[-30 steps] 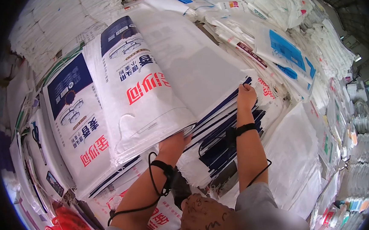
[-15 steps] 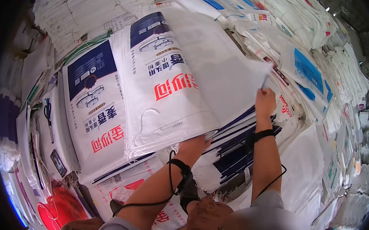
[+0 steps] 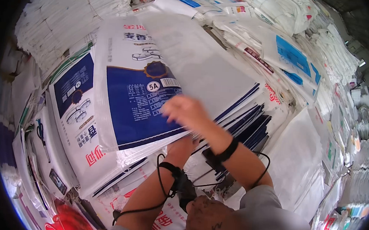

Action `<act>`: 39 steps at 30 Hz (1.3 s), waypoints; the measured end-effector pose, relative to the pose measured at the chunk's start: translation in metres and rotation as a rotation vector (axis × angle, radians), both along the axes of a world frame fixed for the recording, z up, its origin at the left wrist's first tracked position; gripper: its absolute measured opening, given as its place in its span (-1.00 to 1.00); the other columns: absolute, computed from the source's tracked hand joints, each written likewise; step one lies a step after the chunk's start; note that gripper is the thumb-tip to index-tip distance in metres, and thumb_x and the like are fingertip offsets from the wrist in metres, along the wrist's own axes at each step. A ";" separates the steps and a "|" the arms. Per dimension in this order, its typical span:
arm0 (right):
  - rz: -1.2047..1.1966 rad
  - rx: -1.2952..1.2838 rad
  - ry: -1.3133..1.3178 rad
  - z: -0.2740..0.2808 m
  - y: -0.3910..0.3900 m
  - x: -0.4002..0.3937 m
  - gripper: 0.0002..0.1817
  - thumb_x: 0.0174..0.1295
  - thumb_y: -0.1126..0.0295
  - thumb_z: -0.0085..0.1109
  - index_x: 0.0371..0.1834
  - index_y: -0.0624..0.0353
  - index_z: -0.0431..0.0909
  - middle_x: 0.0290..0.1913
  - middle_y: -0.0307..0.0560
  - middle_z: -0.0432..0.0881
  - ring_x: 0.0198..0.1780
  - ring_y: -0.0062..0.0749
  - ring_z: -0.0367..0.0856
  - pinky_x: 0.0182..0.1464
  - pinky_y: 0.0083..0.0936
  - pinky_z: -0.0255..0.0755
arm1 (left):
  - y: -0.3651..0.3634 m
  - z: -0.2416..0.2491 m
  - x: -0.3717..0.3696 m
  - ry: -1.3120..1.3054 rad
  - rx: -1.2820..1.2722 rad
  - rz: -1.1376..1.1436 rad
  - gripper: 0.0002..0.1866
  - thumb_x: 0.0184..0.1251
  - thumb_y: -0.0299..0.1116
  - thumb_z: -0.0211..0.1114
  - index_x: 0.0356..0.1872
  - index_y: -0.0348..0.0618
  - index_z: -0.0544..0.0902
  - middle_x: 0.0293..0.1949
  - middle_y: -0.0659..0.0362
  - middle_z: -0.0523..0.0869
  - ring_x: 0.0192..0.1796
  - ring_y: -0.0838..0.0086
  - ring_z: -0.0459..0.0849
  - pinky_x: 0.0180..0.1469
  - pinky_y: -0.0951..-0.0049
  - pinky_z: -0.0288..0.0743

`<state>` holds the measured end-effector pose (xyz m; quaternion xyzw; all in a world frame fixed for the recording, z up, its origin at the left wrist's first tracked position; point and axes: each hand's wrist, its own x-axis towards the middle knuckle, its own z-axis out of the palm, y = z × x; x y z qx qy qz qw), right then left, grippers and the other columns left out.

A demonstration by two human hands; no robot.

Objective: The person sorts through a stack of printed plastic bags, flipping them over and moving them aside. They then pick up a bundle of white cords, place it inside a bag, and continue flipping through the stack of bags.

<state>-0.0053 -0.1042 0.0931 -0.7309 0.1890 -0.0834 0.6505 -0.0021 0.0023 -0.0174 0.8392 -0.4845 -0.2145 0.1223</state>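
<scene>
A stack of printed woven sacks lies in front of me, its upper part folded over to the left. The top sack (image 3: 144, 108) shows a dark blue panel marked 5A. My right hand (image 3: 184, 110) is over the lower right of that panel, slightly blurred, with fingers apart and nothing in them. My left hand (image 3: 184, 144) reaches beneath the front edge of the folded sacks, so most of its fingers are hidden. Plain white sack backs (image 3: 205, 61) face up on the right, above layered blue-edged sacks (image 3: 256, 130).
Another pile of similar sacks (image 3: 75, 111) lies to the left. Tied white bundles (image 3: 72, 9) rise behind, and sacks with bright blue print (image 3: 293, 58) are heaped at the right. A red bag (image 3: 70, 220) lies at the lower left, near a pair of blue-handled scissors (image 3: 41, 132).
My right hand has let go of a sack edge at the right and moved left. The top sack now shows its blue panel low, where red lettering was. The view has shifted slightly.
</scene>
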 end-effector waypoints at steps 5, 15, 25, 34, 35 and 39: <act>-1.107 -0.827 0.026 -0.078 -0.179 -0.078 -0.75 0.24 0.30 0.22 -0.10 0.17 0.68 -0.17 0.01 0.71 -0.09 -0.16 0.68 0.04 -0.31 0.52 | 0.000 0.003 -0.003 -0.121 -0.090 0.020 -0.28 0.30 0.22 0.19 0.28 -0.14 0.52 0.24 -0.09 0.57 0.31 0.03 0.51 0.34 0.06 0.37; -1.320 -0.499 0.264 -0.106 -0.218 -0.130 -0.66 0.12 0.26 0.32 -0.13 0.26 0.69 -0.28 -0.02 0.74 -0.20 -0.18 0.71 -0.03 -0.29 0.55 | 0.001 0.004 -0.004 -0.150 -0.045 0.013 -0.25 0.33 0.25 0.13 0.30 -0.18 0.50 0.27 -0.11 0.54 0.33 -0.01 0.48 0.38 0.05 0.33; -1.185 -0.852 0.513 -0.054 -0.190 -0.108 -0.67 0.14 0.11 0.28 -0.24 0.15 0.68 -0.29 -0.03 0.73 -0.16 -0.07 0.71 -0.05 -0.15 0.54 | 0.000 0.014 -0.002 -0.049 0.005 0.016 -0.25 0.34 0.23 0.13 0.33 -0.17 0.47 0.32 -0.13 0.49 0.38 -0.03 0.41 0.42 0.03 0.27; -0.882 -1.196 0.078 -0.016 -0.133 -0.035 -0.88 0.24 0.34 0.20 -0.26 0.13 0.58 -0.32 -0.03 0.69 -0.20 -0.01 0.66 -0.13 -0.06 0.47 | 0.001 0.013 -0.003 -0.031 -0.032 0.029 -0.27 0.33 0.20 0.19 0.30 -0.19 0.48 0.28 -0.13 0.52 0.34 -0.04 0.46 0.38 0.02 0.32; -0.868 -1.216 0.065 -0.014 -0.130 -0.032 -0.88 0.25 0.37 0.19 -0.20 0.12 0.57 -0.34 -0.03 0.69 -0.21 -0.01 0.66 -0.15 -0.05 0.47 | 0.002 0.013 -0.002 -0.009 -0.072 0.048 -0.28 0.32 0.19 0.20 0.29 -0.19 0.49 0.26 -0.13 0.54 0.33 -0.04 0.47 0.37 0.02 0.33; -0.942 -1.131 0.118 -0.025 -0.145 -0.048 -0.82 0.25 0.38 0.17 -0.10 0.09 0.56 -0.30 -0.01 0.68 -0.19 -0.01 0.66 -0.15 -0.09 0.49 | 0.000 0.003 -0.004 -0.075 -0.065 0.033 -0.28 0.32 0.21 0.19 0.27 -0.18 0.51 0.23 -0.11 0.57 0.31 -0.03 0.49 0.36 0.02 0.33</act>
